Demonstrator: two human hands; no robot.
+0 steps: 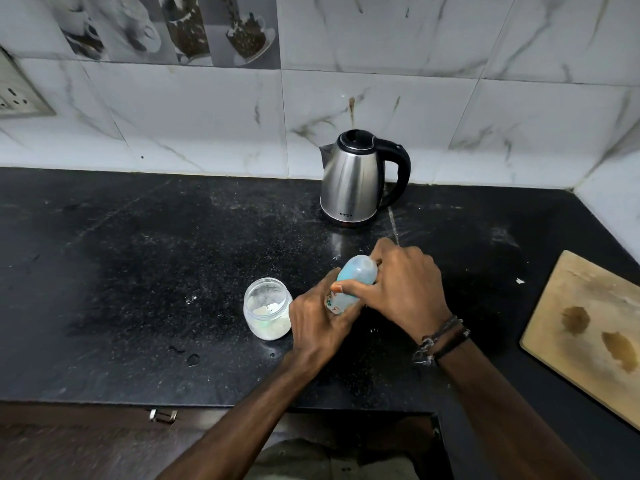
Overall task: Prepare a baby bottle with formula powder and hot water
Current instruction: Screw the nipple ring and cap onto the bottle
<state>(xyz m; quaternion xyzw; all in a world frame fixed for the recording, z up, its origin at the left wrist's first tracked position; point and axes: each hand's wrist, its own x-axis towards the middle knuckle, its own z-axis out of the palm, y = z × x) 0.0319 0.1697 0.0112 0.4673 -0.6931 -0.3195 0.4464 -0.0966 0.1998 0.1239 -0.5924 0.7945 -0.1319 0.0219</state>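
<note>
Both my left hand (317,323) and right hand (403,285) are gripping the capped pale-blue plastic baby bottle (353,282) mid-frame; I'm guessing powder and water aren't in yet.

A black speckled stone tabletop (138,271) runs along a wall of white marble-patterned tiles with grey veins (415,81), which turns a corner at the far right. High on the left sits a grey decorative tile strip printed with coffee cups (166,29), and a pale switch-and-socket plate (17,95) is at the left edge. Beneath the tabletop's front edge is a dark brown wooden cabinet front (69,445) with a small metal handle (162,415). Light glints softly off the stone.
</note>
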